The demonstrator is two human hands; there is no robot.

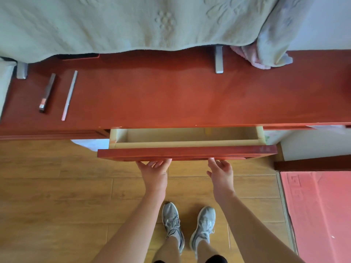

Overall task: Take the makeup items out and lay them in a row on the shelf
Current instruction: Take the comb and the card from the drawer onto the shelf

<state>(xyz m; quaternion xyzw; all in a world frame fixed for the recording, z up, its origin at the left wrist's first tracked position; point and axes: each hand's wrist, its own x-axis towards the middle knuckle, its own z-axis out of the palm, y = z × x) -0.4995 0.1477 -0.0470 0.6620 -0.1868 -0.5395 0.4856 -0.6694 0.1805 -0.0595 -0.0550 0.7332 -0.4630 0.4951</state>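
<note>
Red-brown wood fills the middle of the view: a long shelf (171, 92) running from edge to edge, with a pale green blanket (114, 21) draped down over its far side and a wooden floor (57, 186) below it.

At the left end of the shelf lie two makeup items side by side, close together but apart. The left one is a dark stick with an orange label (47, 93) near its closer end; just to its right lies a thin silver pencil (69, 95), slightly longer. Both point roughly away from the person and tilt a little to the right.

Further right, a grey metal bracket (218, 58) stands on the shelf under the blanket's edge, and a pink towel (252, 57) hangs beside it.

Below the shelf's front edge a drawer (187, 152) is pulled partly out. What shows of its pale interior looks bare, though the back part is hidden under the shelf.

The left hand (154, 172) reaches up to the drawer front with fingers spread, their tips tucked under its lower edge. The right hand (221, 172) does the same just to the right, fingers loosely open and touching the underside. Neither hand holds any item.

Grey sneakers (190, 224) stand on the floor, and a pink mat (319, 215) lies at the far right.
</note>
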